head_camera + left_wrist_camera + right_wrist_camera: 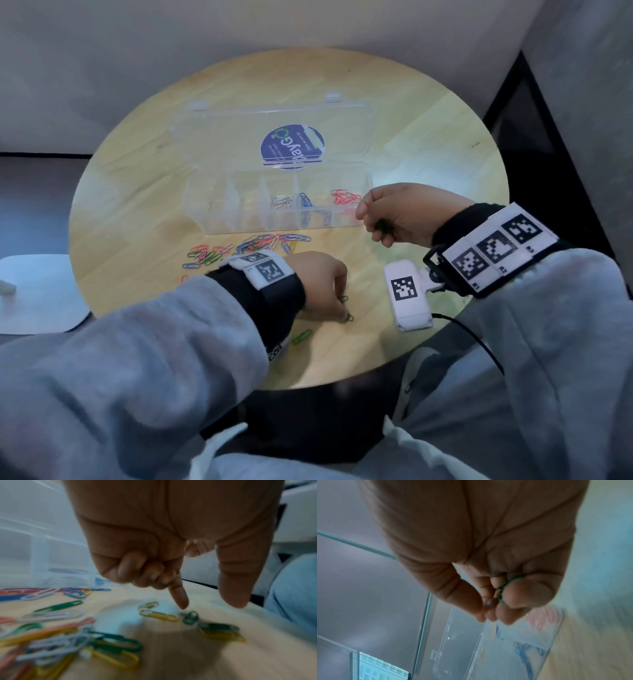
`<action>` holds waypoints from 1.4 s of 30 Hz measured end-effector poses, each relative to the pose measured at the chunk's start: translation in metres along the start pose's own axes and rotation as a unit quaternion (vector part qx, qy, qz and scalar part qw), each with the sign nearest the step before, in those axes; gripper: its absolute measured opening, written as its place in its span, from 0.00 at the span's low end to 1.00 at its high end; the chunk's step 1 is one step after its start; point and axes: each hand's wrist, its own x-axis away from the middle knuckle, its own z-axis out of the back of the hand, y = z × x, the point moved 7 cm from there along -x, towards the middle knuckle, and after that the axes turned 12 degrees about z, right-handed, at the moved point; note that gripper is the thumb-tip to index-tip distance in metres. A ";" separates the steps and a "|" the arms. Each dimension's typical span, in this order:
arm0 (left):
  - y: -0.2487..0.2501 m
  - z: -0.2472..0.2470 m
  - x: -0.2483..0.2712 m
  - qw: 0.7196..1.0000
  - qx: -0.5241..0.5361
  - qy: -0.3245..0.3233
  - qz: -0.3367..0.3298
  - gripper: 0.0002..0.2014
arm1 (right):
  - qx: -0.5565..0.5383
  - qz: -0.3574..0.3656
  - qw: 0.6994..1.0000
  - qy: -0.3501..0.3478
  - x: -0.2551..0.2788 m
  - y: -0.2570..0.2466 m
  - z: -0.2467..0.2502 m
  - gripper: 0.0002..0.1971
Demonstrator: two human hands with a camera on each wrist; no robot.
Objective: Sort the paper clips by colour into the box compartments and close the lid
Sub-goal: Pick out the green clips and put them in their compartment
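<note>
**Inspector:** Paper clips, loose [301, 336], lie on the table [394, 342] nearest the body.

**Clerk:** Left hand [322, 284]?

**Inspector:** Forefinger and thumb apart, reaching down at a green clip [190, 617]; other fingers curled, holding nothing.

**Clerk:** Right hand [404, 216]?

**Inspector:** Raised by the box [212, 219], fingers clamped on green clips [510, 582] (count unclear). Beyond: mixed pile [246, 246], then compartments with silver, blue and red; lid [205, 137] lying open.

The box [281, 219] is clear, smooth, glossy plastic. The table [411, 137] looks like pale wood with a smooth, slightly shiny finish. The paper clips [239, 250] have a smooth coloured coating. The sleeves [137, 359] are soft grey cloth.
</note>
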 end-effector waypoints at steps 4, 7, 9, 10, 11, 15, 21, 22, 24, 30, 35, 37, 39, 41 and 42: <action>0.010 -0.002 0.002 0.999 -0.022 0.037 -0.005 0.14 | 0.018 -0.002 1.000 -0.005 0.001 0.002 -0.001 0.08; 0.016 -0.002 0.004 0.998 -0.044 0.036 -0.018 0.10 | 0.033 -0.002 0.999 -0.007 0.000 0.002 -0.003 0.08; 0.019 -0.003 0.004 0.998 -0.052 0.033 -0.027 0.09 | 0.045 -0.001 0.999 -0.010 0.000 0.003 -0.005 0.08; 0.019 -0.003 0.004 0.997 -0.057 0.031 -0.030 0.10 | 0.049 -0.002 0.999 -0.012 0.000 0.003 -0.005 0.08; 0.020 -0.004 0.003 0.997 -0.061 0.027 -0.032 0.10 | 0.053 -0.002 0.999 -0.013 0.000 0.003 -0.006 0.08; 0.018 -0.008 0.001 0.997 -0.072 0.009 -0.035 0.09 | 0.065 -0.003 0.998 -0.013 0.000 0.004 -0.007 0.07; 0.008 -0.014 -0.007 0.997 -0.061 -0.023 -0.037 0.05 | 0.086 -0.005 0.996 -0.023 -0.001 0.007 -0.009 0.08; 0.003 -0.012 -0.007 0.998 -0.049 -0.031 -0.033 0.05 | 0.088 -0.005 0.996 -0.024 0.000 0.007 -0.010 0.07; -0.008 -0.003 -0.007 0.999 -0.007 -0.048 -0.023 0.07 | 0.099 -0.005 0.995 -0.033 0.000 0.008 -0.013 0.06; -0.052 0.031 -0.002 0.959 0.277 -0.054 0.022 0.12 | 0.276 0.029 0.952 -0.128 0.000 0.011 -0.047 0.04; -0.083 0.027 0.006 0.827 0.550 -0.093 0.073 0.07 | 0.356 0.109 0.908 -0.192 -0.001 0.000 -0.085 0.03; -0.089 0.026 0.012 0.790 0.600 -0.107 0.061 0.03 | 0.376 0.119 0.892 -0.223 -0.002 0.000 -0.099 0.07; -0.097 0.026 0.014 0.756 0.643 -0.118 0.043 0.06 | 0.398 0.121 0.874 -0.250 -0.003 0.002 -0.110 0.15; -0.103 0.026 0.017 0.725 0.677 -0.125 0.032 0.08 | 0.418 0.129 0.859 -0.267 -0.004 0.004 -0.119 0.20; -0.107 0.027 0.017 0.713 0.689 -0.124 0.030 0.09 | 0.425 0.134 0.852 -0.274 -0.004 0.005 -0.123 0.21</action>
